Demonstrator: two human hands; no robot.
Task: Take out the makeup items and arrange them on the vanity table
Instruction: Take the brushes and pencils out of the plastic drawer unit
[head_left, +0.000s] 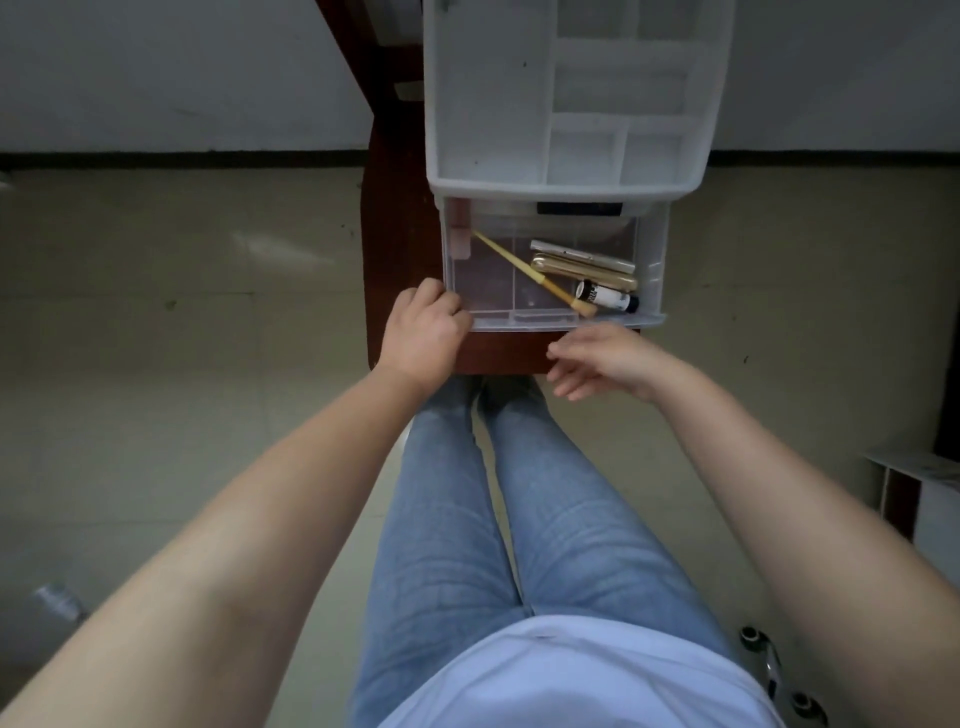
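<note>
A clear plastic drawer (652, 260) stands pulled out from a white organiser (488, 98) on a dark red-brown table (395, 234). Inside lie a thin yellow brush (524, 270), a silver tube (582, 255), a gold case (587, 273) and a small black-and-white bottle (608, 297). A pink item (461, 236) leans in the drawer's back left corner. My left hand (423, 332) is curled on the drawer's front left corner. In front of the drawer's right half hovers my right hand (602, 361), fingers apart and holding nothing.
The organiser's top tray has several compartments (621, 91). Pale floor tiles (182, 291) lie on both sides of the narrow table. My legs in blue jeans (493, 509) are below the table edge. A white shelf unit (919, 488) is at the right.
</note>
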